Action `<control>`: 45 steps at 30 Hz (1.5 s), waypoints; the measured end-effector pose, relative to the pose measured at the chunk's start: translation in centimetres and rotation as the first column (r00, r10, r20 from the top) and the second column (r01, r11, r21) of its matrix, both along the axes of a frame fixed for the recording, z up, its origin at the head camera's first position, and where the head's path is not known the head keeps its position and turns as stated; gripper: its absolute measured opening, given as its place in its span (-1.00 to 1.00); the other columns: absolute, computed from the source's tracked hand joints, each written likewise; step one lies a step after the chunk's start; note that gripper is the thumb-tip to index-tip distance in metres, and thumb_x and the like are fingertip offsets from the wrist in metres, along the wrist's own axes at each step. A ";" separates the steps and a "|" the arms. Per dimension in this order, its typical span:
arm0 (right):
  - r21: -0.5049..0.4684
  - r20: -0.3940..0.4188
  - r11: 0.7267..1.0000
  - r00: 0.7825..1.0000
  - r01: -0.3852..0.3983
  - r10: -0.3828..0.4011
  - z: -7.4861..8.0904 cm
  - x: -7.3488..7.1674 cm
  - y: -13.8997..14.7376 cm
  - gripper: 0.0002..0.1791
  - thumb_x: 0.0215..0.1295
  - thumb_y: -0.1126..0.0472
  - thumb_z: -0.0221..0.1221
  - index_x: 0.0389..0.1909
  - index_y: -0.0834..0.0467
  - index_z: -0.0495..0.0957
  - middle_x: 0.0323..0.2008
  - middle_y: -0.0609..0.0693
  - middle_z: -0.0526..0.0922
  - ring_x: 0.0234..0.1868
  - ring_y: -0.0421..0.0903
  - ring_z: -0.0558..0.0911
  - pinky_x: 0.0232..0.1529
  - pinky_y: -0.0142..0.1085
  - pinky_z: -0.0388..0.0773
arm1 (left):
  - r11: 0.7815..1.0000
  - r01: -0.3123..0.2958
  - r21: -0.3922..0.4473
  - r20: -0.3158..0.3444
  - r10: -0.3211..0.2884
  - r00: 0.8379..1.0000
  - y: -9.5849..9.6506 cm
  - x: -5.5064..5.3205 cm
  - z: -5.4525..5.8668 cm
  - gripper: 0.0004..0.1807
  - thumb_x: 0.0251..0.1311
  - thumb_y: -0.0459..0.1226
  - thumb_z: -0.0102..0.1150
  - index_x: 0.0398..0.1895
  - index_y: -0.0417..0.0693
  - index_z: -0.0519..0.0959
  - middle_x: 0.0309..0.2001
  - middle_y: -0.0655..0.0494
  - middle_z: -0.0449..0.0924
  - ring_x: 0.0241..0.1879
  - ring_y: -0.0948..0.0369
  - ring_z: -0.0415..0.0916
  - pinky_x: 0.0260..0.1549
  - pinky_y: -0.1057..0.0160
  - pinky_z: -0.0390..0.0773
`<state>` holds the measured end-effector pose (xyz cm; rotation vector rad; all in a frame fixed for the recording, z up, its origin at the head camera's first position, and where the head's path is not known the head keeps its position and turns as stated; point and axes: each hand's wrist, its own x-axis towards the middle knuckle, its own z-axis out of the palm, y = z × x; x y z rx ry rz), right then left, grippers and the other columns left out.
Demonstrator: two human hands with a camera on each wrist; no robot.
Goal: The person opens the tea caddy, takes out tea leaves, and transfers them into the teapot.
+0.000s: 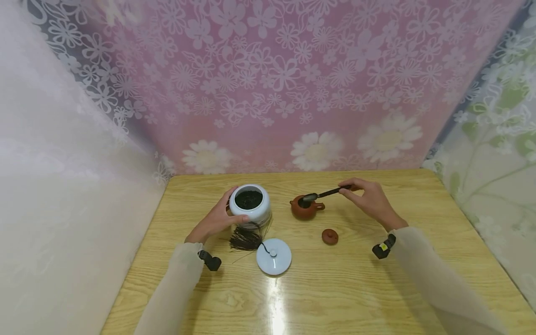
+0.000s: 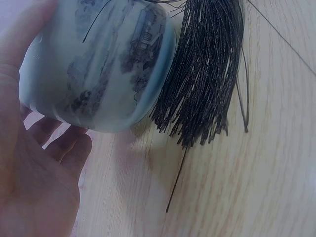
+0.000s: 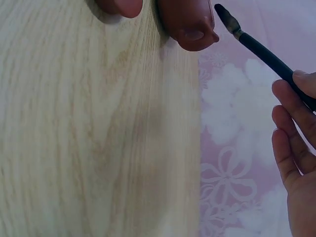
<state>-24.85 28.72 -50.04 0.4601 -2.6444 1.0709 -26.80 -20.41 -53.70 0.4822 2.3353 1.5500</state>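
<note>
My left hand [image 1: 219,216] grips a white lidless jar [image 1: 261,213] by its side, thumb in front and fingers behind. Dark tea leaves [image 1: 249,199] fill much of the jar. In the left wrist view the jar [image 2: 98,64] shows a blue-grey painted scene. My right hand [image 1: 370,197] pinches the dark handle of a small tea scoop [image 1: 331,191]. The scoop's head is over the mouth of a brown clay teapot [image 1: 304,211]; whether it touches the rim I cannot tell. In the right wrist view the scoop [image 3: 261,57] slants past the teapot [image 3: 190,24].
The jar's white lid [image 1: 274,265] lies on the wooden table [image 1: 335,288], in front of the jar. A black tassel [image 1: 244,238] is tied to its knob and lies against the jar's base. The teapot's round lid [image 1: 330,237] lies right of the teapot. Flowered cloth [image 1: 272,93] hangs behind.
</note>
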 end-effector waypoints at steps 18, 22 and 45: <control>-0.233 0.086 0.973 0.996 0.002 0.019 2.3 -0.8 -4.2 -0.68 0.56 0.04 0.36 0.21 0.03 0.78 -0.04 0.05 0.82 -0.03 -0.37 0.67 0.02 -0.26 0.58 | 1.000 -0.003 -0.003 0.006 0.003 1.000 -0.1 0.0 -0.1 0.25 0.29 -0.04 0.60 0.81 0.41 -0.12 0.76 0.10 0.00 0.74 -0.12 0.03 0.60 -0.36 0.20; -0.244 0.057 0.969 0.996 -0.047 0.063 2.9 -1.1 -5.8 -0.70 0.56 0.12 0.37 0.22 0.04 0.78 -0.03 0.10 0.82 -0.03 -0.34 0.68 -0.02 -0.30 0.57 | 1.000 -0.005 -0.008 0.004 0.005 1.000 0.0 -0.1 -0.1 0.25 0.28 -0.03 0.61 0.81 0.43 -0.12 0.76 0.11 0.00 0.74 -0.12 0.02 0.61 -0.36 0.18; 0.079 -0.052 0.971 0.972 -0.225 0.230 6.6 -2.4 -13.2 -0.74 0.52 0.10 0.39 0.13 0.04 0.81 0.06 0.03 0.83 0.08 0.05 0.74 0.16 0.10 0.66 | 1.000 0.001 -0.010 -0.002 -0.001 1.000 -0.1 0.1 0.0 0.25 0.28 -0.01 0.61 0.82 0.40 -0.12 0.75 0.10 0.02 0.74 -0.12 0.03 0.60 -0.37 0.19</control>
